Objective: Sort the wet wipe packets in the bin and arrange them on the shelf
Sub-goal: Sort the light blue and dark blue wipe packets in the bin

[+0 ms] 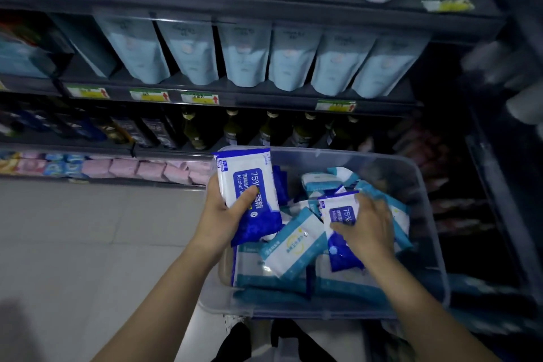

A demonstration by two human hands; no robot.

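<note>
left hand [219, 216] fingers wrapping blue packet [249, 185], right hand [368, 222] fingers on second packet [340, 211]

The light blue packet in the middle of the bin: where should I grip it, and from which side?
Probably from above, pinching across the middle of the light blue packet. It lies face up, tilted, on top of the pile in the bin, so both long edges look free.

Your upper alcohol wipe packet [249, 194] is white with deep-blue ends and a blue label, and the lower alcohol wipe packet [338, 206] matches. The loose packets [293, 244] in the clear bin [418, 185] are teal and white.
</note>
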